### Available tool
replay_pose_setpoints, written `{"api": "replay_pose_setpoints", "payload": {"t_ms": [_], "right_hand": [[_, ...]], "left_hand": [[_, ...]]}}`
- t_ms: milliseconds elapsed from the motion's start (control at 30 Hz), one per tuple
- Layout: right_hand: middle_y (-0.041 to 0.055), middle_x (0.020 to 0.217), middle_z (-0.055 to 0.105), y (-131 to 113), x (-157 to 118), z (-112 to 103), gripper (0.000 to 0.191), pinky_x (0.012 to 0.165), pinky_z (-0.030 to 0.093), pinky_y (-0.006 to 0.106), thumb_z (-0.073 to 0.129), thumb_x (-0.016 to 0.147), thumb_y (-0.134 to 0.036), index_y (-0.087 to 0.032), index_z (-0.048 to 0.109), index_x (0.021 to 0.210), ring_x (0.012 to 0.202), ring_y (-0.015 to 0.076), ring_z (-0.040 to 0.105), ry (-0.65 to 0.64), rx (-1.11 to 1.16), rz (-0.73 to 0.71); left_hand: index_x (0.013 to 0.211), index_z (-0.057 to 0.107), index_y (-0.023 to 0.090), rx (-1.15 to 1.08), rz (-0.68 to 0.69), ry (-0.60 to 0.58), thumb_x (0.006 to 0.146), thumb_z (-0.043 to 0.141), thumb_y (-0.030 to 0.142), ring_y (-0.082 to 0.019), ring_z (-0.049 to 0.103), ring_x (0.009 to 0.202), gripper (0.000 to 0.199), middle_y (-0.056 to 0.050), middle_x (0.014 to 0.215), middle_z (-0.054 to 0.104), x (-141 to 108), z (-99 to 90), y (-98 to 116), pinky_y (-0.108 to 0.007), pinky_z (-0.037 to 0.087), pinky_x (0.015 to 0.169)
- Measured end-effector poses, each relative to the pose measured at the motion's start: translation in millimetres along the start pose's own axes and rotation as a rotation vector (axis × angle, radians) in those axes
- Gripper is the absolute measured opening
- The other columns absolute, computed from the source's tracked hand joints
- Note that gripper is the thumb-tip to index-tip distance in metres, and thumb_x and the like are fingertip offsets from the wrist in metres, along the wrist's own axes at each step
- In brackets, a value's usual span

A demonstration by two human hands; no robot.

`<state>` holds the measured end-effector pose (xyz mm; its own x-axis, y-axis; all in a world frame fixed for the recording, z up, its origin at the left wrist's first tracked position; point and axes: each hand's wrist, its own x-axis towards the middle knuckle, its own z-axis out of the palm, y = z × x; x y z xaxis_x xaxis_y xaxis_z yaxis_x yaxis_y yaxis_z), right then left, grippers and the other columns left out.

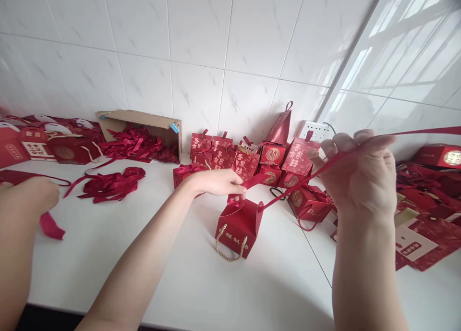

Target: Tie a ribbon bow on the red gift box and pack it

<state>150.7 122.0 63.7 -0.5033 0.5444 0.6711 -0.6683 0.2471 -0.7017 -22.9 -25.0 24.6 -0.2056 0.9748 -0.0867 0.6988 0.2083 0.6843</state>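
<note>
White tiles (144, 76) with grey veining cover the walls around a pale, smooth table (180, 283). At its back, a cardboard carton (139, 116) of red ribbons stands left of clustered gift boxes (246, 162). The right hand (360, 172), raised, grips the ribbon (288, 190) in curled fingers; the left hand (225, 183) pinches it above the red box (238, 225), mid-table. Behind sits a white socket strip (312, 129).

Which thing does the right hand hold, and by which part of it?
The right hand holds a red ribbon partway along its length: one side slopes down to the small box, the other leaves the picture.
</note>
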Motion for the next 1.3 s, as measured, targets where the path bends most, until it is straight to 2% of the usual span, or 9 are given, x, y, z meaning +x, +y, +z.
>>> {"api": "replay_pose_setpoints", "payload": {"t_ms": [133, 267, 433, 533, 700, 833, 933, 1133, 1300], "right_hand": [[-0.0049, 0.07, 0.007, -10, 1, -1, 0.052, 0.055, 0.026, 0.028, 0.069, 0.061, -0.064, -0.023, 0.038, 0.056, 0.056, 0.0132, 0.014, -0.024, -0.045, 0.051], [-0.0051, 0.073, 0.002, -12, 2, -4, 0.047, 0.053, 0.016, 0.03, 0.056, 0.07, -0.069, -0.026, 0.044, 0.057, 0.058, 0.0149, 0.004, -0.036, -0.145, 0.03], [-0.0053, 0.069, 0.004, -8, 2, 0, 0.051, 0.05, 0.014, 0.027, 0.077, 0.054, -0.06, -0.023, 0.043, 0.049, 0.054, 0.0126, 0.007, -0.055, 0.091, 0.083], [-0.0053, 0.064, 0.006, -5, 1, 3, 0.051, 0.047, 0.014, 0.027, 0.078, 0.055, -0.058, -0.022, 0.043, 0.048, 0.052, 0.0116, 0.008, -0.117, 0.167, 0.123], [-0.0052, 0.06, 0.01, -3, -3, 7, 0.052, 0.046, 0.019, 0.028, 0.045, 0.074, -0.076, -0.026, 0.047, 0.059, 0.048, 0.0113, 0.01, -0.217, -0.112, 0.077], [-0.0045, 0.059, 0.014, 0, -4, 8, 0.06, 0.049, 0.022, 0.029, 0.025, 0.074, -0.083, -0.028, 0.051, 0.068, 0.047, 0.0119, 0.014, -0.192, -0.328, 0.052], [-0.0039, 0.059, 0.018, 4, -5, 7, 0.061, 0.051, 0.025, 0.029, 0.019, 0.075, -0.082, -0.03, 0.051, 0.07, 0.048, 0.0127, 0.016, -0.242, -0.381, 0.017], [-0.0056, 0.056, 0.019, 6, -8, 13, 0.059, 0.046, 0.025, 0.027, 0.033, 0.075, -0.08, -0.024, 0.037, 0.06, 0.042, 0.0093, 0.02, -0.316, -0.269, 0.032], [-0.0082, 0.052, 0.022, 8, -11, 20, 0.061, 0.04, 0.026, 0.024, 0.056, 0.065, -0.076, -0.021, 0.03, 0.055, 0.036, 0.0053, 0.021, -0.409, -0.103, 0.126]], "left_hand": [[0.07, 0.069, 0.023, 0.042, -0.017, -0.009, 0.084, 0.049, 0.036, -0.015, 0.062, 0.075, 0.028, -0.001, 0.077, 0.069, 1, 0.9, 0, -0.022, 0.041, 0.065], [0.076, 0.07, 0.022, -0.048, 0.065, 0.073, 0.085, 0.049, 0.04, -0.015, 0.062, 0.078, 0.03, -0.002, 0.082, 0.069, 3, 2.1, 1, -0.023, 0.042, 0.068], [0.082, 0.07, 0.019, -0.262, 0.147, 0.092, 0.082, 0.053, 0.05, -0.016, 0.062, 0.084, 0.035, -0.004, 0.085, 0.069, -1, 0.1, 4, -0.027, 0.045, 0.074], [0.081, 0.069, 0.018, -0.348, 0.174, 0.089, 0.08, 0.055, 0.052, -0.017, 0.062, 0.084, 0.036, -0.005, 0.083, 0.068, -4, -0.7, 9, -0.029, 0.048, 0.076], [0.083, 0.068, 0.017, -0.408, 0.232, 0.148, 0.082, 0.055, 0.048, -0.018, 0.062, 0.088, 0.033, -0.006, 0.086, 0.067, -6, -0.1, 12, -0.033, 0.049, 0.083], [0.084, 0.07, 0.017, -0.488, 0.296, 0.192, 0.082, 0.056, 0.048, -0.018, 0.063, 0.087, 0.033, -0.007, 0.088, 0.068, -6, 0.5, 11, -0.034, 0.049, 0.084], [0.083, 0.07, 0.018, -0.574, 0.354, 0.208, 0.079, 0.06, 0.048, -0.018, 0.064, 0.084, 0.032, -0.007, 0.088, 0.068, -8, 0.8, 12, -0.033, 0.05, 0.08], [0.078, 0.07, 0.018, -0.725, 0.438, 0.166, 0.078, 0.064, 0.045, -0.017, 0.063, 0.075, 0.027, -0.005, 0.078, 0.065, -14, 1.3, 19, -0.033, 0.051, 0.076], [0.066, 0.064, 0.019, -0.761, 0.465, 0.258, 0.075, 0.065, 0.049, -0.016, 0.061, 0.066, 0.031, -0.004, 0.071, 0.062, -18, 0.9, 24, -0.035, 0.051, 0.07]]}}
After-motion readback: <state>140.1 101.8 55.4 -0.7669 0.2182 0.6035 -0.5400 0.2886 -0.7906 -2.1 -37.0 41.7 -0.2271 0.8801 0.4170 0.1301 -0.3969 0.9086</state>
